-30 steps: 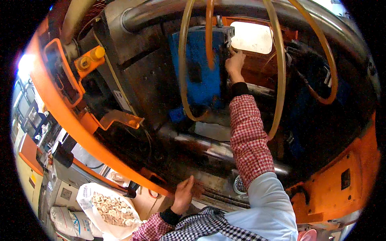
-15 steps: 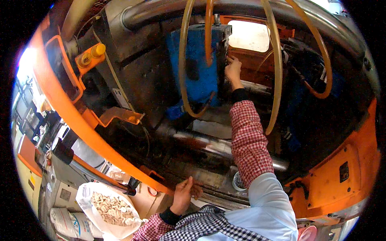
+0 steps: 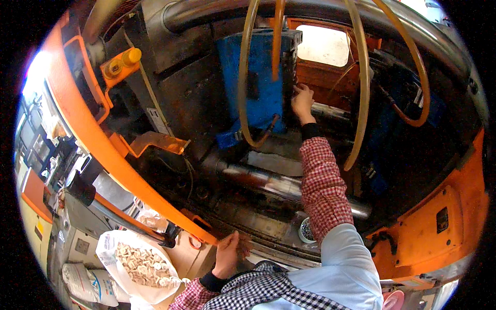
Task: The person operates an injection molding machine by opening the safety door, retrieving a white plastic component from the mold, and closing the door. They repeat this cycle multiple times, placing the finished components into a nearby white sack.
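My right hand (image 3: 303, 103) reaches deep into the machine, its fingers bent together at the right-hand face of a blue mould block (image 3: 232, 77). Whatever those fingertips grip, if anything, is too small to make out. Low in the opening, my left hand (image 3: 227, 254) hovers by the front edge, thumb raised and fingers loosely apart, partly in shadow. Nothing shows in it. A white sack (image 3: 111, 248) at the lower left holds many small cream-coloured pieces (image 3: 142, 263). Beside my right forearm stands a pale cup (image 3: 307, 231) with dark grains.
Amber hoses (image 3: 363, 82) hang in front of the mould, close to my right arm. Polished bars (image 3: 263, 181) cross the machine below it. A second, darker blue block (image 3: 385, 134) stands to the right. Orange frame parts (image 3: 129, 165) border the opening on the left.
My right hand has moved slightly down along the mould face. The left hand has shifted a little left and down. The whole view has tilted slightly.
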A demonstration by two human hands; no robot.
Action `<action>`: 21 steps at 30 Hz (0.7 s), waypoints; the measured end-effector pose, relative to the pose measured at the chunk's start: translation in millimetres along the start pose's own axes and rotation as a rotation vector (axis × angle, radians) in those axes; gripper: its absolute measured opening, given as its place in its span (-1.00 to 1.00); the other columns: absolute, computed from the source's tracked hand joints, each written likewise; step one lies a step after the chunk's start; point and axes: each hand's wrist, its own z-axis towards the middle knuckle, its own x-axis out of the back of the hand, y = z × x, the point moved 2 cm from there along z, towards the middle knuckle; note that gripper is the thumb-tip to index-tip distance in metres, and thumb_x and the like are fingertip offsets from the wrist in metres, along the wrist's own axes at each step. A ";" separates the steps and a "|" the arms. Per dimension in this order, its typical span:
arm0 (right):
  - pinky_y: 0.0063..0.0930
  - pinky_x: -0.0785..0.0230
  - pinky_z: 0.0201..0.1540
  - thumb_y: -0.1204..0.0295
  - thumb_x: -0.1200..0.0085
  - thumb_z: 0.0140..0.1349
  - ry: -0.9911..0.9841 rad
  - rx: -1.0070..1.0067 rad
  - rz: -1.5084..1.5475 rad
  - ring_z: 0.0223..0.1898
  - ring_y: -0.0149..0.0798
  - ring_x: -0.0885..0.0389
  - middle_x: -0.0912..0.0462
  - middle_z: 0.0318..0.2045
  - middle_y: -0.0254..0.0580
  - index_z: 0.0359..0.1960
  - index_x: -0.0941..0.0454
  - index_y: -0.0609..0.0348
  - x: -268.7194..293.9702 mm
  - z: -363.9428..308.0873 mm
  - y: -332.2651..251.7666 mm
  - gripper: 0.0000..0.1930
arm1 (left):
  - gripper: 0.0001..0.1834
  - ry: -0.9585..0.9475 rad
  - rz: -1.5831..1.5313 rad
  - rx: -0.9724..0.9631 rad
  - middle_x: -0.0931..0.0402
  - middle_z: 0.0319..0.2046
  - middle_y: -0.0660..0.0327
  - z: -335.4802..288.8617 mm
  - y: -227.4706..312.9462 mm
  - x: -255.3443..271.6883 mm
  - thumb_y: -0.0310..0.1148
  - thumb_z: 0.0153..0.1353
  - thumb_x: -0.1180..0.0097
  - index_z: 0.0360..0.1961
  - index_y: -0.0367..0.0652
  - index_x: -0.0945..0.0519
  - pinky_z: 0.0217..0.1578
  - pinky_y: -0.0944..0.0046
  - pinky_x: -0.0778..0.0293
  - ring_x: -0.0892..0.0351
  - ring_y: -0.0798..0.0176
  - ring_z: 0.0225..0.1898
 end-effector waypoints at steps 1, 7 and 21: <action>-0.07 -0.19 0.12 0.55 -0.01 -0.08 -0.023 0.018 -0.001 0.08 0.13 -0.29 -0.38 0.09 0.01 -0.12 -0.60 -0.02 3.1 2.3 0.8 -0.60 | -0.61 0.038 0.169 -0.099 -0.50 -0.58 0.22 -8.9 8.3 1.4 -0.21 0.37 0.26 -0.32 -0.30 -0.52 -0.59 0.42 -0.31 -0.43 0.38 -0.61; -0.14 -0.28 0.06 0.53 -0.01 -0.05 -0.067 -0.092 0.011 -0.01 0.12 -0.41 -0.44 0.01 0.08 -0.13 -0.57 0.11 -24.2 3.1 81.2 -0.63 | -0.75 0.417 0.854 -1.147 -0.47 -0.35 -0.02 -68.9 48.0 31.1 -0.34 0.26 0.16 -0.29 -0.33 -0.48 -0.13 0.09 -0.34 -0.46 0.00 -0.22; -0.26 -0.41 -0.25 0.53 0.04 0.10 0.134 0.099 0.152 -0.31 -0.01 -0.57 -0.59 -0.30 0.04 -0.32 -0.57 0.27 61.7 -70.8 -31.7 -0.84 | -0.83 0.334 0.196 -0.861 -0.41 -0.58 0.27 -34.9 100.3 105.5 -0.38 0.29 0.07 -0.40 -0.25 -0.42 -0.47 0.46 -0.25 -0.35 0.45 -0.54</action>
